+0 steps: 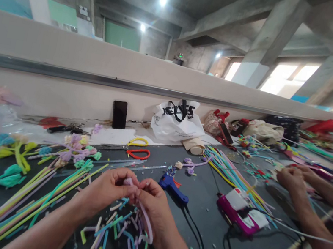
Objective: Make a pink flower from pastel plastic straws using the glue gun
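Both my hands meet over the dark tabletop at the centre. My left hand [115, 186] is closed, its fingertips pinching the upper end of a lilac pipe cleaner [147, 220]. Close against it, my right hand [155, 202] also grips the pipe cleaner, whose lower part hangs and curls beneath the palm. Under the hands lies a pile of short cut pipe-cleaner pieces [118, 232] in blue, lilac, green and cream. A blue glue gun [175, 186] rests just right of my right hand. Beyond the hands are scissors [137, 151] with red and yellow handles.
Long pipe cleaners [26, 207] and finished fuzzy flowers [75, 149] cover the left side. A magenta power strip [239, 214] with black cords sits at right. A co-worker's hands [295, 179] work farther right. A phone [119, 115] and white bag [176, 122] stand by the partition.
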